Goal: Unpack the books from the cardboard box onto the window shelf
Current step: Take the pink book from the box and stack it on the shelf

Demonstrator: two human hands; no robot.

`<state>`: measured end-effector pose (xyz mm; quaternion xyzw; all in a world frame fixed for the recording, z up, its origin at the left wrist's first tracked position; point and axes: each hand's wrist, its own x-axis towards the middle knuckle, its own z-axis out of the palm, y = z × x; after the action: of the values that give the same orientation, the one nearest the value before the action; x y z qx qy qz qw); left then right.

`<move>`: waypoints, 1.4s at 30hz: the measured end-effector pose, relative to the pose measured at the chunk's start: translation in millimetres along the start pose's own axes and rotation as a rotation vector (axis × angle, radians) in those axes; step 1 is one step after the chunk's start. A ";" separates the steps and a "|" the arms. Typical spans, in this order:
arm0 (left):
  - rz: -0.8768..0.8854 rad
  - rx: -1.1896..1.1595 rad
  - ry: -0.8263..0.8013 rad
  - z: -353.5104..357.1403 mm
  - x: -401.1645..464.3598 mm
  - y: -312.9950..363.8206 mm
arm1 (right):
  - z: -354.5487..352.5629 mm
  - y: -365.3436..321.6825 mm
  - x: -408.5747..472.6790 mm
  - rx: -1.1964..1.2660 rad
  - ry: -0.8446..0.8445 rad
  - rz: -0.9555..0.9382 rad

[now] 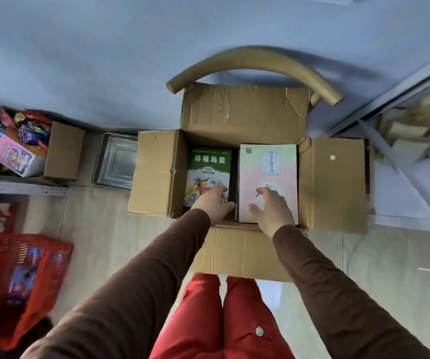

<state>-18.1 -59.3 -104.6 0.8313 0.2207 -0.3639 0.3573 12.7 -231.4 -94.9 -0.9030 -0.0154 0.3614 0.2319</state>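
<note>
Green book (208,172), pale pink book (268,182), brown cardboard box (333,182), red basket (22,275).

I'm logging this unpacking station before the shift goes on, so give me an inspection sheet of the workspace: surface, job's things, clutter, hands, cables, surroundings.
Surface: pale tiled floor; the box seems to sit on a chair.
Job's things: box with all four flaps open; green book on the left and pink book on the right lie flat inside, side by side.
Clutter: metal tray, red basket, a carton of packets.
Hands: left hand rests on the green book; right hand lies on the pink book, fingers spread.
Cables: nothing seen.
Surroundings: blue-grey wall, frame at right, blurred.
</note>
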 end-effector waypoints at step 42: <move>-0.286 -1.157 0.091 95.7 103.6 26.1 | 30.8 68.1 66.3 -0.165 0.077 0.097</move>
<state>21.5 -137.4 -218.3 0.4784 0.5081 -0.1930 0.6898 31.9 -266.6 -186.4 -0.9319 0.0073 0.3346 0.1395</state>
